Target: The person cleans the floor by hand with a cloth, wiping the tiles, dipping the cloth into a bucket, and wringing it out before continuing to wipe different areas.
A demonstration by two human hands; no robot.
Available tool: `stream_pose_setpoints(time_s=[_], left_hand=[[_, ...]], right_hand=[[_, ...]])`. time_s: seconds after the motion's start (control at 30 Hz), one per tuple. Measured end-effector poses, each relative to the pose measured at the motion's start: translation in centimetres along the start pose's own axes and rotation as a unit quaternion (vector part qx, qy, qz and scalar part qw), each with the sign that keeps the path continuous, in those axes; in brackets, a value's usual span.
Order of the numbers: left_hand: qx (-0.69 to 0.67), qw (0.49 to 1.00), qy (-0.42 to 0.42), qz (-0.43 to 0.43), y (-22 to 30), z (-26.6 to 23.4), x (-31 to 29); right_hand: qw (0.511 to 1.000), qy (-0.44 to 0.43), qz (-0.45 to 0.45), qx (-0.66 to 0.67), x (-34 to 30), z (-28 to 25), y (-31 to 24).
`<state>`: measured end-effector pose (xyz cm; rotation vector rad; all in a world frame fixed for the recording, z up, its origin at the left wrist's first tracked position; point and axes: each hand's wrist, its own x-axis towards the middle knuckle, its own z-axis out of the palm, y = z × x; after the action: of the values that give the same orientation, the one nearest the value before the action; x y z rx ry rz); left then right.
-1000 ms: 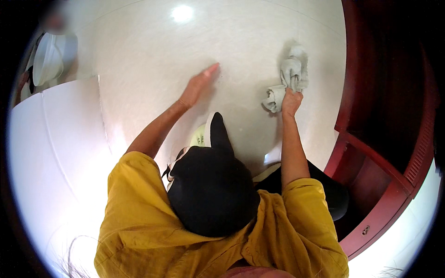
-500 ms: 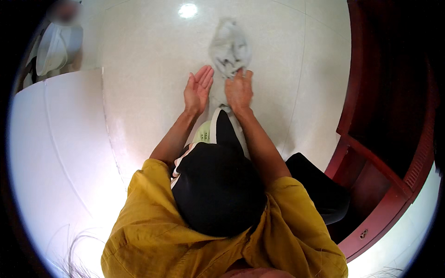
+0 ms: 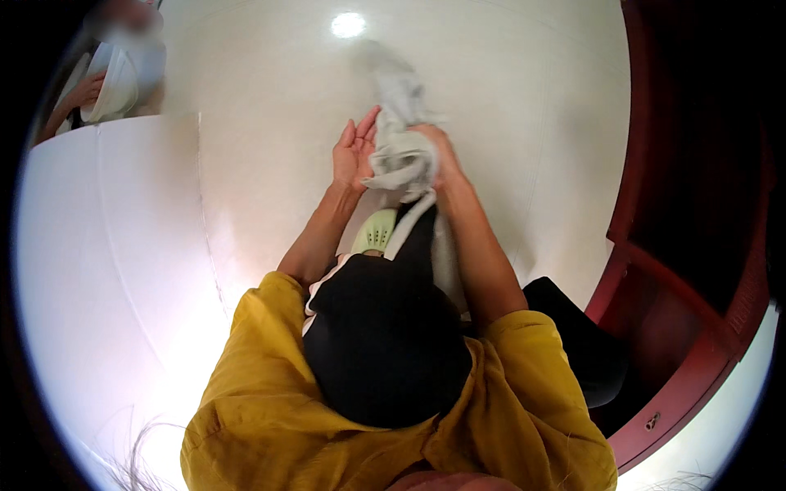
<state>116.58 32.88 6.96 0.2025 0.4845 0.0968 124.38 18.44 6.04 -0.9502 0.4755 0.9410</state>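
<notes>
A pale grey cloth (image 3: 399, 155) hangs bunched between my hands, its far end smeared by motion. My right hand (image 3: 443, 157) grips it along its right side, with the fingers partly hidden by the folds. On the other side my left hand (image 3: 357, 155) is open, palm turned up and fingers stretched out, right beside the cloth's left edge. Whether the left palm touches the cloth I cannot tell. Below the cloth are my dark trouser leg and a light green shoe (image 3: 376, 231).
A dark red wooden cabinet (image 3: 655, 282) with open compartments stands at the right. On the left is a white panel (image 3: 106, 245). Beyond it, at the upper left, another person's hand (image 3: 88, 88) is by a white bucket (image 3: 119, 82). Pale tiles (image 3: 270, 90) cover the floor.
The cloth has come nearer to me, from beyond my right hand to between both hands. My right hand has turned and shifted slightly right. The other person's hand has come into view by the bucket.
</notes>
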Motion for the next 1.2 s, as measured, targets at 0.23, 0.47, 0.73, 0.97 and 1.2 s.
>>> stream_pose_setpoints(time_s=[0.23, 0.47, 0.73, 0.97, 1.2], left_hand=[[-0.247, 0.966, -0.050, -0.053, -0.7, 0.0, 1.4], [-0.287, 0.957, -0.025, -0.039, 1.8, -2.1, 0.2], [-0.237, 0.971, 0.022, 0.032, 6.4, -6.1, -2.8], [-0.195, 0.974, 0.093, 0.064, 6.3, -5.8, -4.3], [-0.156, 0.986, 0.046, 0.026, 6.5, -6.6, -4.0]], right_hand=[[0.986, 0.102, -0.130, -0.008, -4.4, -5.9, -5.5], [0.911, 0.322, -0.175, -0.189, -4.6, -8.2, -7.2], [0.699, 0.254, -0.220, -0.632, -2.2, -2.3, -4.5], [0.663, 0.152, -0.195, -0.706, -3.0, 5.2, 0.2], [0.528, 0.093, -0.308, -0.786, -2.3, 5.5, 5.1]])
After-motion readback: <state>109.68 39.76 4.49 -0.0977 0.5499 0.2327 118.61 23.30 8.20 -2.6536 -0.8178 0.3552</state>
